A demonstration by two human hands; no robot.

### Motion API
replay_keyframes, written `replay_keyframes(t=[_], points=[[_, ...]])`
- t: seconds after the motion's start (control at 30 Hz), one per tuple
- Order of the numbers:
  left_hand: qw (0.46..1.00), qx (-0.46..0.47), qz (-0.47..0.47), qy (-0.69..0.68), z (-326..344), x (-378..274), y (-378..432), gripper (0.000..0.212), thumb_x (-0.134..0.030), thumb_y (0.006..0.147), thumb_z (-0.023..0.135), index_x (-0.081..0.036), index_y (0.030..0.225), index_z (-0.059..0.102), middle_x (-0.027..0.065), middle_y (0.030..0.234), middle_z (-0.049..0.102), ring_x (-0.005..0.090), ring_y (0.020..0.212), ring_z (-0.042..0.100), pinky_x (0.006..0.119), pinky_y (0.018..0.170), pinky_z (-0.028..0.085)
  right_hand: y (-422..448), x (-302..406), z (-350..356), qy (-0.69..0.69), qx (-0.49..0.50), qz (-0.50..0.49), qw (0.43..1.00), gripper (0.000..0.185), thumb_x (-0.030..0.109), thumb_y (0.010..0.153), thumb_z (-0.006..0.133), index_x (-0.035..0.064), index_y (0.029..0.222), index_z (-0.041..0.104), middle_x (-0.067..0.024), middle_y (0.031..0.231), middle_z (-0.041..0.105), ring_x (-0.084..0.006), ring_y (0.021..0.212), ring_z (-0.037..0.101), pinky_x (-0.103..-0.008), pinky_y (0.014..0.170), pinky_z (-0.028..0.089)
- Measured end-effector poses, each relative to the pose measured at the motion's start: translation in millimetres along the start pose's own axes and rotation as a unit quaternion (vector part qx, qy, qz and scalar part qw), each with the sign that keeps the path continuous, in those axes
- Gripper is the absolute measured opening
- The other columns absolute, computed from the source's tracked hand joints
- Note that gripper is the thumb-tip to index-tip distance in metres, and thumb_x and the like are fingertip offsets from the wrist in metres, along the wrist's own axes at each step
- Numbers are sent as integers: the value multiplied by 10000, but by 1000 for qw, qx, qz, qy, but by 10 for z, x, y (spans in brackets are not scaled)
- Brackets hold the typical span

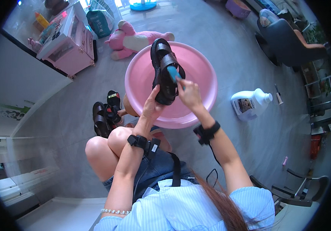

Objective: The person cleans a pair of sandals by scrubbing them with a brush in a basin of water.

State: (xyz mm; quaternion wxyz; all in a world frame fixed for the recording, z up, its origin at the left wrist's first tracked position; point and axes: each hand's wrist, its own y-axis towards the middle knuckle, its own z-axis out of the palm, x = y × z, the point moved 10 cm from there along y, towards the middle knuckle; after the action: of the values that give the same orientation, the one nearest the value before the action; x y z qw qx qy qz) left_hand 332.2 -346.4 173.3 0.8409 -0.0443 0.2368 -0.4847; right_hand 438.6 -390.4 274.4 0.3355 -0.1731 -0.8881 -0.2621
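Note:
A dark strapped sandal (168,59) is held up over a round pink basin (208,98), its toe pointing away from me. My left hand (153,107) grips it at the heel end from below. In my right hand (190,93) is a small blue brush (172,73), pressed into the sandal's opening beside the straps; the brush looks blurred and its bristles are hidden. Left of the basin, near my knees, another dark sandal (99,117) stands on the floor next to a black shoe (114,99) with red and yellow parts.
Behind the basin lies a pink plush toy (136,40). To the right are a white plastic bottle (250,104) with a label and a small light-handled tool (279,96). A pink cabinet (70,59) stands at left, a grey swivel chair (286,43) at upper right.

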Motion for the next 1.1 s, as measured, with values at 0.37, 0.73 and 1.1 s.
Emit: replay_keyframes(t=[0.37,0.73,1.1], points=[[1000,-10,13,4,10,-49,-15,363,-262,875,531,-68,1175,470,58,1043,579,178,911,582,338,765,493,-176,212,1,108,35,95,989,245,110,827,534,69,1053,617,-230,881,608,-296,798,639,-326,697,474],[1000,20,-12,19,-29,-5,-35,401,-260,881,514,-7,1185,446,114,1098,561,228,983,570,402,838,480,-392,215,-14,114,33,157,981,270,88,827,498,39,1071,602,-232,857,619,-274,792,641,-316,687,465],[998,23,-29,47,95,16,-116,328,-286,871,534,-74,1118,496,37,971,591,153,865,594,331,700,512,-93,271,39,111,-31,49,992,278,143,856,483,59,1100,585,-263,880,587,-365,859,595,-385,738,464]])
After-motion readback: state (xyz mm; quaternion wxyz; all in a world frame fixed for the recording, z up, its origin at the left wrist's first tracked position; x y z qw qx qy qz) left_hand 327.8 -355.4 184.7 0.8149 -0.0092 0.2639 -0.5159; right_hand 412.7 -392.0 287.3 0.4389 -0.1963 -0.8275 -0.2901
